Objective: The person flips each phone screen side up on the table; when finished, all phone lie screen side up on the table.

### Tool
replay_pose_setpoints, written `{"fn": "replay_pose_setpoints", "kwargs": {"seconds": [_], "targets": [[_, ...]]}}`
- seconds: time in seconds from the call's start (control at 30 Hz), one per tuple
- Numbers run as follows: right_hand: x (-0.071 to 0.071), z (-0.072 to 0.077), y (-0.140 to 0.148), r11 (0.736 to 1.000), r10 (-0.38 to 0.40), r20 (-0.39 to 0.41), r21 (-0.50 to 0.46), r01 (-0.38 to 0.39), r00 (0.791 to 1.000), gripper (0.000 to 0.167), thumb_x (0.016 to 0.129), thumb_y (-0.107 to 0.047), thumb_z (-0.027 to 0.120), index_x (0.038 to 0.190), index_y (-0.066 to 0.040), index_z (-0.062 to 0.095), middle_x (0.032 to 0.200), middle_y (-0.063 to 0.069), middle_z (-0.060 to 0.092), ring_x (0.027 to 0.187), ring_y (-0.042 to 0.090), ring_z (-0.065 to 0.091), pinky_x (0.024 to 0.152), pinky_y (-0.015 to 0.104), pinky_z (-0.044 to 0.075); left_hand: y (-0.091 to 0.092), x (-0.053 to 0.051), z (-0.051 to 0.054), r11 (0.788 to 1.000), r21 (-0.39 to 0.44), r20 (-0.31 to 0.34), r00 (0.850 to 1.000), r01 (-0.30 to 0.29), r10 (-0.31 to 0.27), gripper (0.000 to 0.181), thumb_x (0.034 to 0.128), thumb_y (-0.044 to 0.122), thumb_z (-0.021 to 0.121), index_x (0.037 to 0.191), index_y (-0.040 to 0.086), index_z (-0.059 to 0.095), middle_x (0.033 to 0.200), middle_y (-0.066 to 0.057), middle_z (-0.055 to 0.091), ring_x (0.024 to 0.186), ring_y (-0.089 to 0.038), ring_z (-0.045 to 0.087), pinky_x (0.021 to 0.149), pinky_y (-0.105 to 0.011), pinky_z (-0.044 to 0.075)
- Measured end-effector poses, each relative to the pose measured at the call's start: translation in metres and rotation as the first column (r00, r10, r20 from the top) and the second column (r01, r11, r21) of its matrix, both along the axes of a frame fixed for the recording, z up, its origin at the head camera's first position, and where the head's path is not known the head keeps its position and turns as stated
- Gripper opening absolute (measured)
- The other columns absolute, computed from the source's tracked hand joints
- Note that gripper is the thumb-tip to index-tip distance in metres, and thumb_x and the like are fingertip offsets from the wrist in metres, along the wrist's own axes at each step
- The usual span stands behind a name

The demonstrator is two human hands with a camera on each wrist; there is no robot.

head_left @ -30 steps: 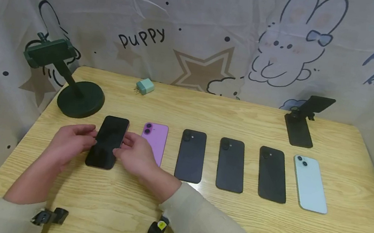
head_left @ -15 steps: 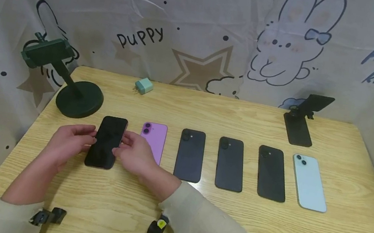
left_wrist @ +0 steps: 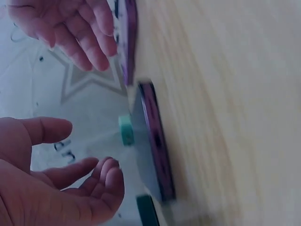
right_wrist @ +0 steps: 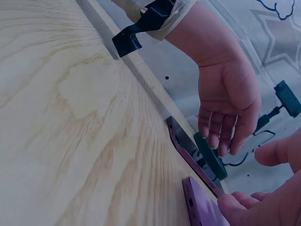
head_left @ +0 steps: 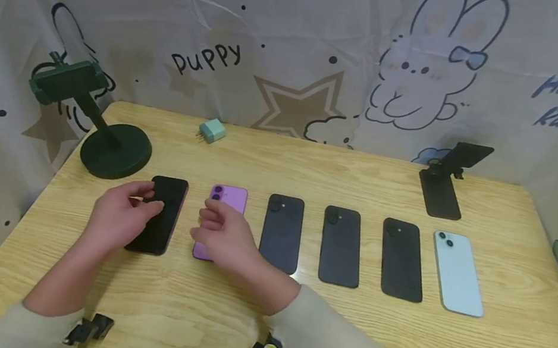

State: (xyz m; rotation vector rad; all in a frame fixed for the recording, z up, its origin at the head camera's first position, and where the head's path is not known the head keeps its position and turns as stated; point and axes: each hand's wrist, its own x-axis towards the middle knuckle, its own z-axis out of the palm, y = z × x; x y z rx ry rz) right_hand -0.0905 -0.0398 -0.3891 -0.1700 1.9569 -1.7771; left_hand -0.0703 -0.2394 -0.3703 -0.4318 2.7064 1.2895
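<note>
Well, a dark green stand [head_left: 117, 151] sits beyond your left hand [head_left: 120, 215], off to its outer side. Your left hand hangs over the dark-screened phone [head_left: 167, 220], thumb and fingers apart and loosely bent, holding nothing; that phone lies face up on the table [head_left: 171, 314], just beneath it. Past the gap between your hands is a teal charger [head_left: 212, 131]. Your right hand [head_left: 227, 237] hovers above the purple phone [head_left: 235, 196], which lies camera side up, its relaxed fingers empty too. Right of that hand lie three dark phones [head_left: 342, 248] in a row, then a black stand [head_left: 440, 196], set farther off, and a pale blue phone [head_left: 458, 276]
</note>
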Motion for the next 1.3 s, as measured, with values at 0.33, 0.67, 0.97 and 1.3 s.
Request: {"fn": "replay_pose_setpoints", "kwargs": {"seconds": [0.33, 0.67, 0.97, 1.3], "targets": [[-0.001, -0.005, 0.035, 0.993, -0.077, -0.079, 0.083, 0.084, 0.994, 0.062, 0.089, -0.008, 0.07, 0.146, 0.001, 0.045, 0.136, 0.015, 0.056, 0.124, 0.029, 0.054, 0.1, 0.039, 0.046, 0.039, -0.004, 0.001, 0.979, 0.118, -0.009, 0.986, 0.164, -0.164, 0.055, 0.0973, 0.019, 0.064, 0.143, -0.006, 0.048, 0.131, -0.023, 0.056, 0.11, -0.032, 0.054, 0.084, -0.039, 0.048], [-0.002, -0.016, 0.046, 0.992, -0.072, -0.068, 0.103, 0.078, 0.995, 0.073, 0.091, -0.009, 0.069, 0.153, 0.002, 0.032, 0.147, 0.018, 0.046, 0.13, 0.031, 0.049, 0.104, 0.042, 0.043, 0.057, -0.008, -0.012, 0.977, 0.152, 0.105, 0.981, 0.148, -0.165, 0.067, 0.0949, 0.022, 0.067, 0.15, -0.003, 0.037, 0.139, -0.024, 0.049, 0.119, -0.035, 0.052, 0.096, -0.047, 0.046], [-0.006, -0.014, 0.044, 0.984, -0.114, -0.07, 0.128, 0.122, 0.991, 0.073, 0.091, -0.005, 0.068, 0.153, 0.004, 0.03, 0.147, 0.018, 0.045, 0.124, 0.032, 0.054, 0.096, 0.039, 0.049, 0.065, -0.012, -0.016, 0.981, 0.174, 0.098, 0.99, 0.086, -0.104, 0.066, 0.0926, 0.014, 0.065, 0.149, -0.007, 0.037, 0.134, -0.024, 0.053, 0.118, -0.034, 0.056, 0.096, -0.045, 0.048], [-0.009, -0.012, 0.031, 0.953, -0.15, -0.123, 0.245, 0.176, 0.981, 0.07, 0.083, 0.009, 0.063, 0.149, 0.004, 0.039, 0.145, 0.018, 0.049, 0.119, 0.026, 0.056, 0.097, 0.037, 0.048, 0.074, -0.016, -0.019, 0.993, 0.113, 0.07, 0.996, 0.042, -0.05, 0.065, 0.0842, 0.003, 0.062, 0.145, -0.007, 0.044, 0.128, -0.023, 0.059, 0.103, -0.029, 0.06, 0.091, -0.042, 0.048]]}}
